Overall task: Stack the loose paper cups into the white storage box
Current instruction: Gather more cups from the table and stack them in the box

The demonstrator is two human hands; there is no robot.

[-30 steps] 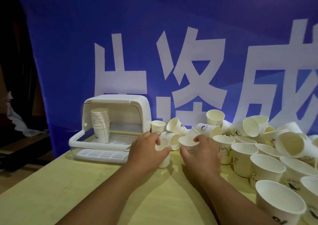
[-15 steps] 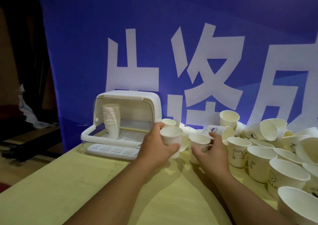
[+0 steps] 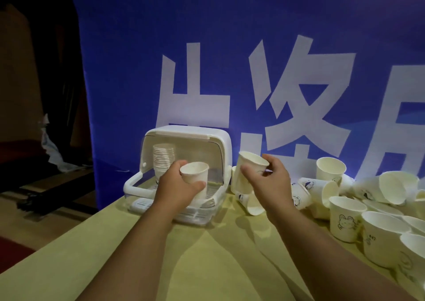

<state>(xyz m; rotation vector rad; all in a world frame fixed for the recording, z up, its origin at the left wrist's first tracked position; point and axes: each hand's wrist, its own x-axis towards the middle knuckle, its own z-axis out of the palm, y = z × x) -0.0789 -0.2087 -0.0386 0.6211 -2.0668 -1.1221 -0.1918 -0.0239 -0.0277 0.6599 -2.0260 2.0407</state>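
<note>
The left hand partly hides the cup stack; edge cups are cropped.

The paper cups are thin, matt white paper with small dark printed drawings. The storage box is smooth, faintly glossy white plastic, with clear plastic around its base. The tabletop looks smooth and matt, pale yellow-green, and the blue banner behind it looks like matt cloth
</note>
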